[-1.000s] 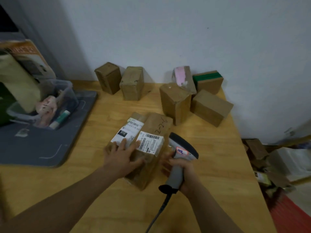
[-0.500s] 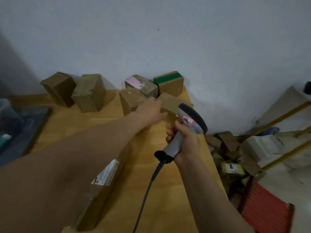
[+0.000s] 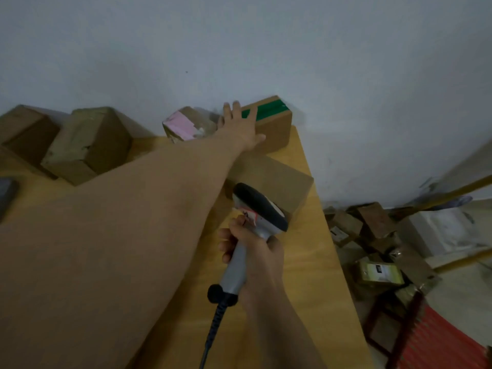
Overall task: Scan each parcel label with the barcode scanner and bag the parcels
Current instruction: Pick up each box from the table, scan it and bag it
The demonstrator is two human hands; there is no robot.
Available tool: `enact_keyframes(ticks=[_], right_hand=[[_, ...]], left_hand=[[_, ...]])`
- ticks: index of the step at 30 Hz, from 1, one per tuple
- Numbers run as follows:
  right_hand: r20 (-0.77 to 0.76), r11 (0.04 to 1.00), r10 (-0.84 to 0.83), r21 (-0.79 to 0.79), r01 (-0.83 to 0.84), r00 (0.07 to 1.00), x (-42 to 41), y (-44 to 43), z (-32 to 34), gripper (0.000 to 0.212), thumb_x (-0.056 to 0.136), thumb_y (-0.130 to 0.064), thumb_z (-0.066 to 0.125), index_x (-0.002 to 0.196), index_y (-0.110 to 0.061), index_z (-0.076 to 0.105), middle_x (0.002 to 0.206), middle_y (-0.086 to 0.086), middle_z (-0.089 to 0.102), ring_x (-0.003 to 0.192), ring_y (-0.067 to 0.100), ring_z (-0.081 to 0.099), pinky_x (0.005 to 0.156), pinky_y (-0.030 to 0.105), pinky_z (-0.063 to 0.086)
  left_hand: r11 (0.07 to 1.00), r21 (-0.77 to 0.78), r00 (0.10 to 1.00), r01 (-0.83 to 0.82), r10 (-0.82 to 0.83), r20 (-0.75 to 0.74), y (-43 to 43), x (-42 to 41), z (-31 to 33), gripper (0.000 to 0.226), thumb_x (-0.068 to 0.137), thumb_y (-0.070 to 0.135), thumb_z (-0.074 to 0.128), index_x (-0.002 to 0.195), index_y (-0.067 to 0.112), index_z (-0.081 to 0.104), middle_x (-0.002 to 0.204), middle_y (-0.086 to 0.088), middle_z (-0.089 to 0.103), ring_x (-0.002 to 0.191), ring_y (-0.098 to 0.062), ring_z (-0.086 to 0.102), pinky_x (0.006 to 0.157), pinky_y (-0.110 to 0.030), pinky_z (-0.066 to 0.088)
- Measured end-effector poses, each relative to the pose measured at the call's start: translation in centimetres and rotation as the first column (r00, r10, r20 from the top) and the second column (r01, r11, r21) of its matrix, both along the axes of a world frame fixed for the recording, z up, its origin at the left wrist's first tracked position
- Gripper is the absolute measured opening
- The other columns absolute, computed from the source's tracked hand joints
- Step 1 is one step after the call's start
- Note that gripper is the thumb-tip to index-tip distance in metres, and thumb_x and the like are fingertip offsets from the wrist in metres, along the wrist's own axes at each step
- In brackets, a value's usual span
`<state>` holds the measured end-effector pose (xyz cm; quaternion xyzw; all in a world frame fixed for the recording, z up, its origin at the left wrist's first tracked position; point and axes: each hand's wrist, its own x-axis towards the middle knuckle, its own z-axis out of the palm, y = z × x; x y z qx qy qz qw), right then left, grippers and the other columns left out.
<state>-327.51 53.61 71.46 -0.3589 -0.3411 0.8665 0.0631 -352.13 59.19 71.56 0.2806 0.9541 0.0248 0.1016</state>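
Note:
My left hand (image 3: 241, 123) stretches far across the wooden table (image 3: 316, 262) and lies on a brown parcel with green tape (image 3: 277, 129) at the far right corner by the wall. Its fingers spread over the top and its thumb lies on the front face. My right hand (image 3: 255, 257) grips the grey handle of the barcode scanner (image 3: 259, 209), whose black head points away over a plain brown parcel (image 3: 279, 182). A parcel with a pink label (image 3: 183, 126) sits just left of the green-taped one. No label on any parcel shows.
Two more brown parcels (image 3: 87, 145) (image 3: 24, 134) stand at the back left by the wall. A grey mat's corner (image 3: 6, 193) shows at the left edge. Right of the table's edge, parcels and white bags are piled on the floor (image 3: 372, 235), beside a red ribbed object (image 3: 439, 342).
My left hand left the labelled parcel near me and reached past the plain parcels onto the green-taped one. My view swung right. The scanner stays in my right hand.

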Motion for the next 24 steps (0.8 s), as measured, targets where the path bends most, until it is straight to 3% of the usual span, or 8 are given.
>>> enact_keyframes(ticks=[4, 6, 8, 11, 16, 19, 24], right_hand=[[0.06, 0.999, 0.043, 0.018, -0.044, 0.997, -1.8, -0.4, -1.1, 0.02, 0.084, -0.003, 0.068, 0.102, 0.005, 0.063, 0.066, 0.009, 0.068, 0.05, 0.016, 0.06, 0.046, 0.024, 0.046], [0.08, 0.997, 0.064, 0.03, -0.067, 0.995, -2.2, -0.3, -1.5, 0.016, 0.083, -0.003, 0.067, 0.098, 0.004, 0.064, 0.067, 0.009, 0.069, 0.05, 0.016, 0.061, 0.046, 0.024, 0.046], [0.091, 0.995, 0.086, 0.038, -0.09, 0.992, -2.4, 0.0, -1.9, 0.005, 0.084, -0.002, 0.067, 0.089, -0.002, 0.065, 0.066, 0.008, 0.069, 0.05, 0.015, 0.06, 0.046, 0.024, 0.045], [0.108, 0.994, 0.088, 0.05, -0.093, 0.99, -2.4, 0.3, -2.3, 0.004, 0.084, -0.002, 0.067, 0.086, -0.004, 0.064, 0.065, 0.007, 0.069, 0.05, 0.015, 0.061, 0.047, 0.025, 0.046], [0.119, 0.994, 0.029, 0.1, -0.041, 0.992, -1.5, 0.4, -1.8, 0.01, 0.084, 0.002, 0.064, 0.081, -0.007, 0.061, 0.064, 0.011, 0.064, 0.05, 0.018, 0.058, 0.047, 0.027, 0.044], [0.096, 0.983, -0.035, 0.185, 0.017, 0.995, 0.2, 0.7, -0.9, 0.017, 0.083, 0.006, 0.061, 0.072, -0.005, 0.059, 0.064, 0.016, 0.06, 0.051, 0.022, 0.054, 0.046, 0.028, 0.043], [0.082, 0.942, -0.138, 0.32, 0.106, 0.987, 3.5, 1.5, 1.4, 0.02, 0.082, 0.005, 0.062, 0.071, -0.011, 0.056, 0.07, 0.014, 0.06, 0.065, 0.026, 0.056, 0.059, 0.036, 0.044]], left_hand=[[1.0, -0.002, 1.0, -0.011, 0.011, 0.013, 1.3, -2.4, -1.0, 0.084, 0.094, 0.057, 0.045, 0.154, 0.017, 0.004, 0.159, -0.018, -0.01, 0.146, -0.039, -0.012, 0.116, -0.055, 0.01], [1.0, 0.014, 1.0, -0.014, 0.014, 0.007, 1.5, -3.3, -1.2, 0.081, 0.091, 0.058, 0.05, 0.15, 0.016, 0.015, 0.158, -0.02, 0.006, 0.145, -0.041, 0.007, 0.114, -0.054, 0.019], [0.999, 0.036, 1.0, 0.004, -0.005, 0.014, 1.4, -3.8, -1.1, 0.072, 0.088, 0.059, 0.054, 0.14, 0.017, 0.028, 0.145, -0.018, 0.033, 0.132, -0.038, 0.035, 0.105, -0.049, 0.031], [0.998, 0.006, 0.998, 0.057, -0.057, -0.027, 0.7, -3.5, -1.0, 0.066, 0.086, 0.06, 0.055, 0.133, 0.019, 0.033, 0.131, -0.015, 0.047, 0.119, -0.035, 0.047, 0.099, -0.047, 0.033], [0.976, -0.123, 0.982, 0.178, -0.184, -0.036, -2.5, -1.1, -0.4, 0.08, 0.087, 0.063, 0.051, 0.15, 0.042, 0.006, 0.136, -0.016, 0.044, 0.12, -0.04, 0.045, 0.104, -0.051, 0.026], [0.956, -0.196, 0.975, 0.217, -0.222, -0.003, -5.3, 1.5, 0.1, 0.073, 0.09, 0.062, 0.047, 0.15, 0.046, 0.008, 0.143, -0.014, 0.038, 0.127, -0.038, 0.04, 0.108, -0.05, 0.023], [0.949, -0.212, 0.971, 0.235, -0.219, 0.097, -11.0, 6.0, 0.6, 0.072, 0.089, 0.061, 0.05, 0.147, 0.053, 0.008, 0.154, -0.011, 0.024, 0.141, -0.035, 0.024, 0.114, -0.057, -0.003]])
